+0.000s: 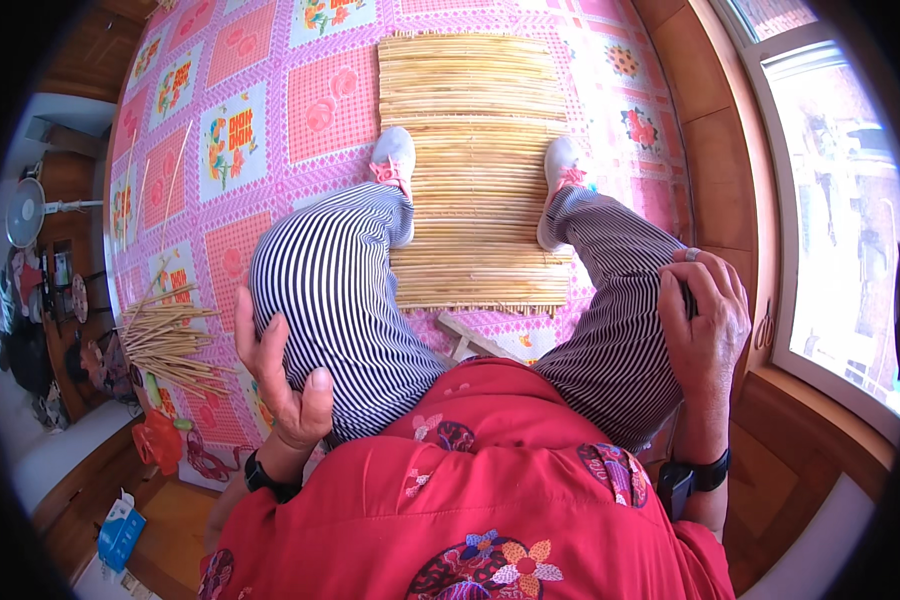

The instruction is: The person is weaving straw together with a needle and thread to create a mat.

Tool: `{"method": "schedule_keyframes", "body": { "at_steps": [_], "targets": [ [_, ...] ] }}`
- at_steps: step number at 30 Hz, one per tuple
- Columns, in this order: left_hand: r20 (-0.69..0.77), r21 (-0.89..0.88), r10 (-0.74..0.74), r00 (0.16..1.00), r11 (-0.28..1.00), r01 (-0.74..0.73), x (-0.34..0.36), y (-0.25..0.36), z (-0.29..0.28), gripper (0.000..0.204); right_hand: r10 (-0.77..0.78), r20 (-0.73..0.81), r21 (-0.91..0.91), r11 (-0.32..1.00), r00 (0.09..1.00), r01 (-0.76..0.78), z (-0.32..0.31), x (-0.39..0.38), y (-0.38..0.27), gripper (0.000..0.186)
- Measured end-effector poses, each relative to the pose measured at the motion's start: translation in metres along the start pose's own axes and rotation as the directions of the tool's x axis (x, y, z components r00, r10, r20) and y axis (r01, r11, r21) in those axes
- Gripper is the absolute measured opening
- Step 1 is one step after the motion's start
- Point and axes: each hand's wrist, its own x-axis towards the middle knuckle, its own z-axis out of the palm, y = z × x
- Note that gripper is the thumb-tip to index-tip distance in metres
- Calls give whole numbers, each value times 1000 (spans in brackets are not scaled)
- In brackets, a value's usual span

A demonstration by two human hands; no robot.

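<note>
A mat of thin yellow stalks laid side by side lies flat between my legs, with my shoes at its two edges. My left hand rests beside my left thigh, palm partly turned up, fingers spread and holding nothing. On my right thigh lies my right hand, its fingers loosely bent and somewhat apart, with nothing visible in them. Left of my left hand, a loose heap of cut stalks is spread on the pink patterned cover. Part of a wooden piece shows below the mat's near edge.
A few single stalks lie at the far left. Near the left edge are a red bag and a reddish cord. A blue box stands lower left. A bright window and wooden ledge border the right.
</note>
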Motion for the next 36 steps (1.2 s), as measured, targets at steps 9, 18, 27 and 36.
{"method": "schedule_keyframes", "body": {
  "at_steps": [9,18,27,36],
  "targets": [
    [7,-6,-16,1000,1000,16,2,6,0,58,12,4,12,1000,1000,-12,-2,-2,2,9],
    [7,-41,-6,1000,999,7,3,10,3,58,18,-32,20,1000,999,-17,-1,-4,4,10],
    [-9,-60,-21,1000,998,20,6,11,5,55,20,-64,55,998,998,-16,-2,-5,7,10],
    [-84,-61,-26,996,998,21,-2,20,4,52,-11,-116,28,999,993,14,3,-17,6,10]
  ]
}}
